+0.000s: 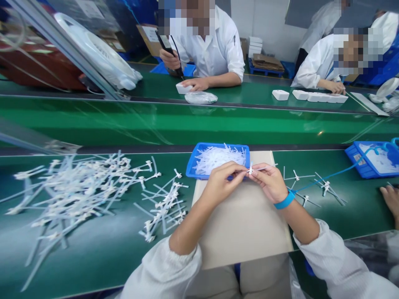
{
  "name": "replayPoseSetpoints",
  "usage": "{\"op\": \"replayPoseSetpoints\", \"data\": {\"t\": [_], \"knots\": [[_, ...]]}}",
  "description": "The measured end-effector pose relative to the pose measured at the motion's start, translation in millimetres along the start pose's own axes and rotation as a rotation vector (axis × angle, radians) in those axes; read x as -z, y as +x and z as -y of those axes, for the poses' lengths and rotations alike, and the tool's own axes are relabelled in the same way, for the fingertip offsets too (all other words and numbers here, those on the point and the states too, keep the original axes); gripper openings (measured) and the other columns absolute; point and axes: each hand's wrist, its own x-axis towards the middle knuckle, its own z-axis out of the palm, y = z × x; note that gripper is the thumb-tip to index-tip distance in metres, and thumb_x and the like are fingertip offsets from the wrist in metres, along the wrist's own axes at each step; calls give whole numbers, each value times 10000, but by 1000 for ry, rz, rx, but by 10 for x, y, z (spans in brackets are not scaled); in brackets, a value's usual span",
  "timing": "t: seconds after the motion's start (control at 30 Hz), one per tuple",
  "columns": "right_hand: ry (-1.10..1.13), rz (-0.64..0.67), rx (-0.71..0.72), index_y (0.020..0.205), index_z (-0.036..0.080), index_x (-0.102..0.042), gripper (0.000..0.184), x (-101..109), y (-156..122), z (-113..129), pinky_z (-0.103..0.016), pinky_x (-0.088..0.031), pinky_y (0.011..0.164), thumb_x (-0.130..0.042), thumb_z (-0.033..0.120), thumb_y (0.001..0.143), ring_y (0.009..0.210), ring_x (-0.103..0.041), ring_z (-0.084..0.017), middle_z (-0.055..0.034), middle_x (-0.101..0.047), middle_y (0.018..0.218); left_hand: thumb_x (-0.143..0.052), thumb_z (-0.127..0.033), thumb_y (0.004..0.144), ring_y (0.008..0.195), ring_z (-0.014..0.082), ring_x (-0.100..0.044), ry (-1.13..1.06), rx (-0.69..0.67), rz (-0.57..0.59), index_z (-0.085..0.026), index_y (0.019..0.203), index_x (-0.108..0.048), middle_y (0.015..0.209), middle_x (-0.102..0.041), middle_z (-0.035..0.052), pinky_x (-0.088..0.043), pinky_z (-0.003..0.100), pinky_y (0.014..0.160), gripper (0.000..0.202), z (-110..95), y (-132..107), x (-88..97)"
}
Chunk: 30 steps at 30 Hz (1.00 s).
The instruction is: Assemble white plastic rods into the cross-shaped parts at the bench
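Both hands (pixel 222 182) (pixel 272 182) pinch close together, forearms (pixel 193 222) converging.

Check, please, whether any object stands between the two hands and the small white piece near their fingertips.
Nothing visible stands in the way: the left hand and the right hand both pinch the small white piece directly, above the beige sheet. The blue tray sits beyond, not between.

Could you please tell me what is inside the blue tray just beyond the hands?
The blue tray holds a heap of thin white strips. The heap hides the tray's floor, so anything beneath cannot be seen; the left hand covers part of the near edge.
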Motion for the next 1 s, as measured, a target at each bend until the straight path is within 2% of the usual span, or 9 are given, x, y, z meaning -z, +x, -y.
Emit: {"op": "replayPoseSetpoints", "data": {"t": [0.4, 0.57, 0.77, 1.0], "knots": [[-91, -14, 16, 849, 216, -832, 381, 52, 27, -30, -348, -678, 872, -1042, 432, 616, 828, -804, -206, -30, -827, 840, -662, -210, 1011, 843, 191, -759, 12, 15, -3, -222, 974, -788, 936, -818, 51, -592, 302, 788, 132, 23, -29, -29], [-148, -43, 46, 856, 226, -835, 378, 67, 30, -83, -377, -681, 882, -1031, 455, 628, 831, -802, -218, -33, -833, 865, -670, -208, 1010, 829, 182, -760, 12, -5, -49, -215, 961, -781, 913, -815, 46, -588, 286, 775, 122, 24, -42, -64], [-150, -59, 62, 867, 224, -848, 338, 59, 11, -113, -365, -671, 883, -1017, 434, 663, 834, -801, -212, -40, -842, 874, -664, -233, 1026, 839, 189, -766, 30, 5, -46, -223, 970, -795, 920, -820, 50, -600, 293, 793, 142, 16, -61, -82], [-185, -63, 63, 863, 220, -848, 325, 36, -11, -96, -413, -673, 884, -1011, 421, 666, 829, -799, -239, -49, -840, 855, -645, -248, 1049, 845, 192, -773, 52, -12, -53, -224, 993, -798, 932, -826, 57, -614, 306, 801, 164, 21, -84, -91]]}}
